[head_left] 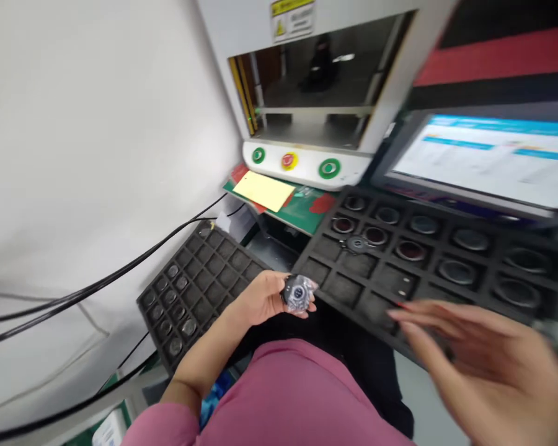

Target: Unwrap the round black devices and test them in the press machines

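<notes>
A round black watch body [298,292] sits in my left hand [272,297], gripped between thumb and fingers. Its underside, with a round sensor-like centre, faces up, and clear film seems to cover part of it. My right hand [488,353], blurred, hovers over the near right part of a black foam tray [339,289]; its fingers are stretched out and the thumb is apart. In that tray lie several round dark watch faces [456,271]. Another watch body [357,244] rests across the dividers.
On the left, a second black compartment tray [216,266] holds several small round parts. Ahead stands a white machine with green buttons [330,168] and a red emergency stop [288,160]. A yellow sheet [264,191] lies before it. Right of it is a lit monitor [488,161]; black cables [121,271] cross at left.
</notes>
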Motion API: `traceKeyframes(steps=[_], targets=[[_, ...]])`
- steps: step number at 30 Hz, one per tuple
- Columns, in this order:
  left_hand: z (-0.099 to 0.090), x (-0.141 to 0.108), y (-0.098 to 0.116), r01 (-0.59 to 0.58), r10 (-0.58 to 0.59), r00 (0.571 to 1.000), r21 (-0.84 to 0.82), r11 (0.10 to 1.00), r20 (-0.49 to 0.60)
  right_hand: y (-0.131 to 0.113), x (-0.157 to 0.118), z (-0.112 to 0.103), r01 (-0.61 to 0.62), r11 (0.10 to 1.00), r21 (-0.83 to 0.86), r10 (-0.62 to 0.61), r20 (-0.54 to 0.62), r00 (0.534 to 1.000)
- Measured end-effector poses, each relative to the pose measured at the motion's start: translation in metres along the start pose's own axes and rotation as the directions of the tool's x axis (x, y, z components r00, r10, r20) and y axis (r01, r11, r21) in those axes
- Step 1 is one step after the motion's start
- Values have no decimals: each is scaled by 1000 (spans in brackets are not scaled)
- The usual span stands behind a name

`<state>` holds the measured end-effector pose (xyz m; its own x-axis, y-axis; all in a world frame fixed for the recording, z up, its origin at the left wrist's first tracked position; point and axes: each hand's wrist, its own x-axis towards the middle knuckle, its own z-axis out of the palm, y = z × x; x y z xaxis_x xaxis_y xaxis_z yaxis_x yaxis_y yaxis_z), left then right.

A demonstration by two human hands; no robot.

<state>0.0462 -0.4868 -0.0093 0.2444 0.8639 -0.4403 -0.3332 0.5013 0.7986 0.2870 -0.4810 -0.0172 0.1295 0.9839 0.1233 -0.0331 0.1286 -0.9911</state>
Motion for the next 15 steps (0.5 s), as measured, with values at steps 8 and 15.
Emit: traceKeyframes(steps=[8, 15], targets=[[52, 36, -8, 217, -160, 931, -145, 965, 329, -27, 7, 20, 231, 971, 61, -237, 132, 963], [56, 48, 1, 153, -133, 984, -180, 972, 117, -33, -15, -36, 129, 981, 145, -132, 13, 991]])
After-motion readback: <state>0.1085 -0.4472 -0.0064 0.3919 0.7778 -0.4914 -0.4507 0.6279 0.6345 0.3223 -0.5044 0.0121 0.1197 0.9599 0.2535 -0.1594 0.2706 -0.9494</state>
